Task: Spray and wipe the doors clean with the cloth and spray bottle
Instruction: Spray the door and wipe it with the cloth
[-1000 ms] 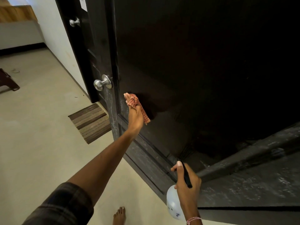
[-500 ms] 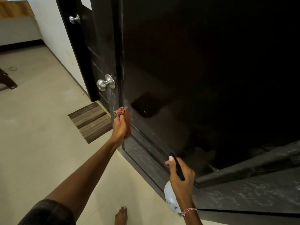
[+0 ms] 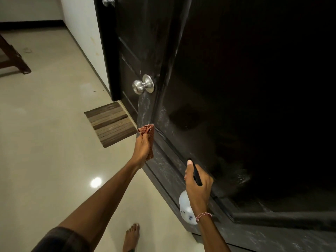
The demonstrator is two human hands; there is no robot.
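A dark panelled door fills the right of the view, with pale streaks along its left stile and lower rail. My left hand grips a red checked cloth and holds it against the door's left edge, below a silver knob. My right hand grips the black head of a white spray bottle, thumb on top, close to the door's lower moulding. The nozzle is hidden by my fingers.
A second dark door with its own knob stands behind at the left. A striped mat lies on the pale tiled floor by the threshold. A dark furniture leg sits far left. My bare foot is below.
My left hand slid the cloth down and left, from the inner panel to the door's edge. My right hand with the bottle rose slightly, and the view tilted so the knob sits higher above the cloth.
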